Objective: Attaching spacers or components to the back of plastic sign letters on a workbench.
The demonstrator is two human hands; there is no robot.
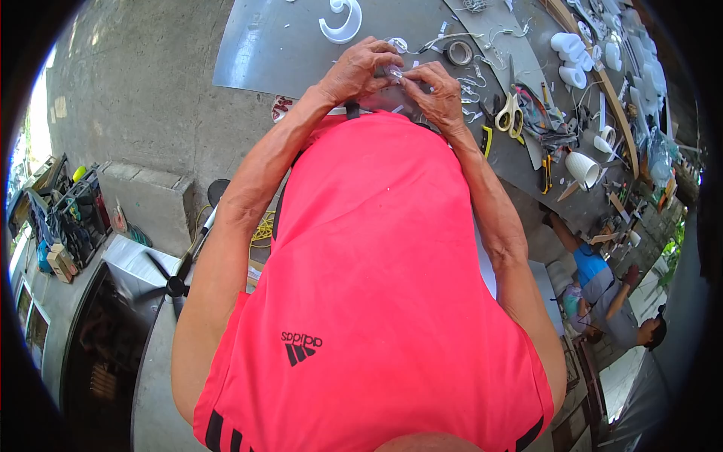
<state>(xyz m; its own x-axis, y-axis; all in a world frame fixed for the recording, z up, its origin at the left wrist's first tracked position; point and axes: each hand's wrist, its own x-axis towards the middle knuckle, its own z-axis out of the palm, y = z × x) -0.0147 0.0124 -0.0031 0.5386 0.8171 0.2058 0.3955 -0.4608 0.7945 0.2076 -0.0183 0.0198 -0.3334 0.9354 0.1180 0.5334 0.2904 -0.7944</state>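
My left hand (365,71) and my right hand (437,92) meet over the near edge of the metal-topped table. Between their fingertips is a small clear-and-whitish plastic piece (393,73), pinched from both sides. Its exact kind is too small to make out. Just beyond the fingers lies a small round white piece (398,45). A white curled, hook-shaped piece (343,22) rests farther off to the left. A roll of tape (459,52) lies right of my right hand, with thin white wires (493,53) around it.
Scissors with pale handles (510,117), a yellow-handled cutter (486,141) and pliers (547,173) lie at the right. Beyond them are a white cup-shaped piece (582,169) and white foam-like rounds (571,53). A black fan (175,286) stands left; another person (610,290) is at the far right.
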